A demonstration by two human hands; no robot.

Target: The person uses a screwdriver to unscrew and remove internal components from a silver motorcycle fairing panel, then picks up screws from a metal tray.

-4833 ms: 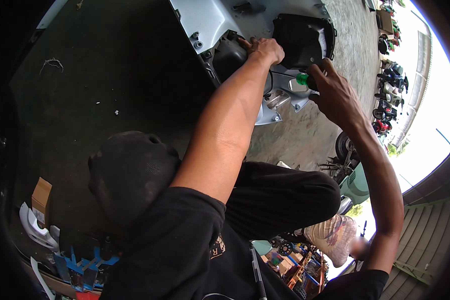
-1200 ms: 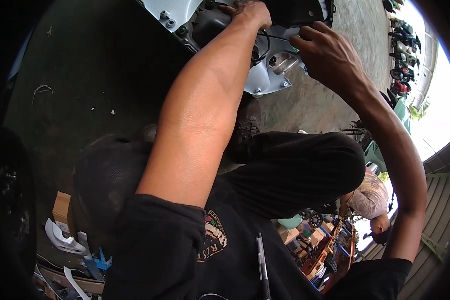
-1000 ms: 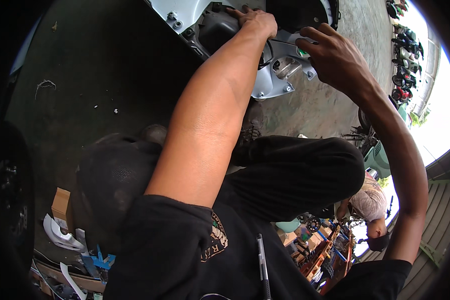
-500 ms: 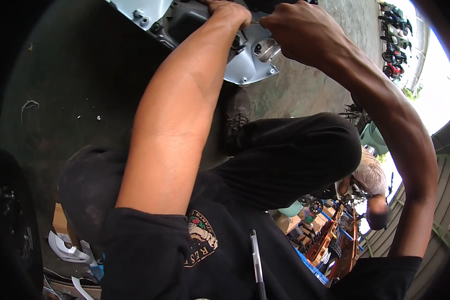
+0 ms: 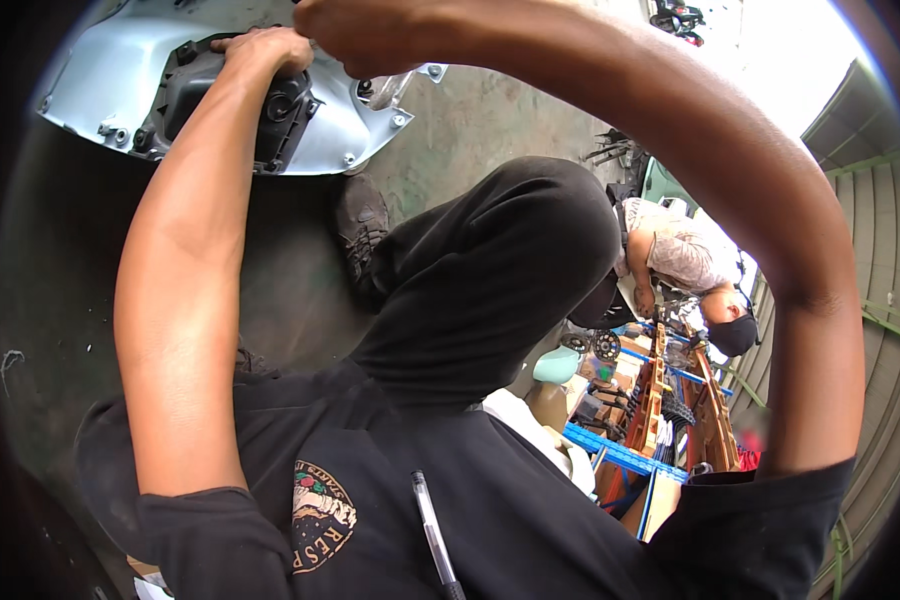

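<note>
A silver scooter body panel (image 5: 120, 70) with a black housing (image 5: 195, 95) set in it lies on the floor at the upper left. My left hand (image 5: 265, 48) grips the top of that black housing, arm stretched out from the lower left. My right hand (image 5: 370, 35) is a closed fist just right of it, over the panel's bracket (image 5: 395, 90). What the fist holds is hidden now; earlier frames show a green-handled tool in it.
My bent knee in black trousers (image 5: 510, 260) rises in the middle, a black shoe (image 5: 360, 215) by the panel. A person in a patterned shirt (image 5: 680, 250) bends over at the right, above wooden racks of parts (image 5: 670, 400) and blue shelving (image 5: 620, 455). Concrete floor (image 5: 490, 120) lies beyond.
The view has tilted down and swung, so panel and hands shifted to the top left. Both hands stay on the panel. The green handle has slipped out of sight.
</note>
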